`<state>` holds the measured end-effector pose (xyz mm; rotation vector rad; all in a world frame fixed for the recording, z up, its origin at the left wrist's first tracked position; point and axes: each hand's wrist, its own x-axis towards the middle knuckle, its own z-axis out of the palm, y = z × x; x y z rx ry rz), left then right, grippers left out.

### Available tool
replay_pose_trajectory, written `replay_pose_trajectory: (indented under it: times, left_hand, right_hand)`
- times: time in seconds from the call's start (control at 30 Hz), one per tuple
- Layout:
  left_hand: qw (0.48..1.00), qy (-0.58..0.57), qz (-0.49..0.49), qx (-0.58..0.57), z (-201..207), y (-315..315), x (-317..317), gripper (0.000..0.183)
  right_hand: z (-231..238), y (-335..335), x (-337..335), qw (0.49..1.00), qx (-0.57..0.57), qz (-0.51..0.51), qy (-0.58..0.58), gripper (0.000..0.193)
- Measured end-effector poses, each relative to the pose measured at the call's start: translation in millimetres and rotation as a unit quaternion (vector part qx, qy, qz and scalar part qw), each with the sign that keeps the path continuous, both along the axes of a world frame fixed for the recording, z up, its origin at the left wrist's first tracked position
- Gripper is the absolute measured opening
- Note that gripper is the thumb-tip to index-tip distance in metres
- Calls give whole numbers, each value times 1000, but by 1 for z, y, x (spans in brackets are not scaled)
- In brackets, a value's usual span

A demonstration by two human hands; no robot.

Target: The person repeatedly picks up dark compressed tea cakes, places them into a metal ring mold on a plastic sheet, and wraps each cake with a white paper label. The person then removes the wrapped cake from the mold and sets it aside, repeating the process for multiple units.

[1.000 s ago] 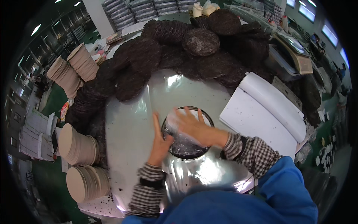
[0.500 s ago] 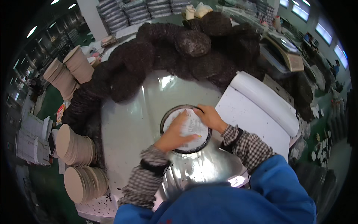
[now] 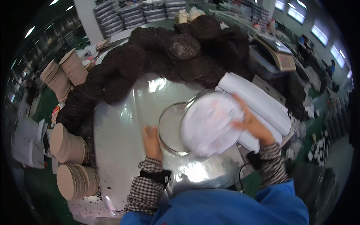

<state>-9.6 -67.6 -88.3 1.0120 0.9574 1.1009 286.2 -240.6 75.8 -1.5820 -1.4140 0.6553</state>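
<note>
A round white disc [image 3: 212, 123] with faint reddish marks is tilted up over the right part of a thin round metal ring [image 3: 162, 140]. My right hand [image 3: 255, 125] grips the disc by its right edge; motion blurs both. A dark rim shows behind the disc's upper left edge. The ring lies on the shiny metal tabletop [image 3: 123, 138], which shows through it. At the ring's left side, my left hand [image 3: 152, 142] stands on edge with its fingers loosely bent and nothing visible in them. Whether it touches the ring is hard to tell.
Dark, rough round cakes [image 3: 123, 62] are heaped along the table's far and left edges. Stacks of beige round discs [image 3: 71, 144] stand at the left. A white roll [image 3: 255, 101] lies to the right, with a scale [image 3: 279, 58] behind it. A cable [image 3: 240, 176] hangs near my right forearm.
The white disc, which lay flat under both hands, is now raised and shifted right in my right hand. My left hand has moved off it to the left, and the ring shows on the table.
</note>
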Motion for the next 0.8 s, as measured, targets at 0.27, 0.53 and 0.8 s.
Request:
replay_pose_trajectory:
  times: [0.27, 0.53, 0.8]
  left_hand:
    - [664, 297, -423, 540, 6, -159, 75, 21]
    - [657, 367, -408, 517, -9, -173, 54, 29]
    - [915, 189, -330, 137, -24, -102, 60, 8]
  right_hand:
    - [-54, -28, 82, 932, 162, -279, 167, 51]
    - [-115, 85, -48, 881, 65, 211, -419, 35]
    - [-110, 101, -36, 893, 61, 202, -398, 29]
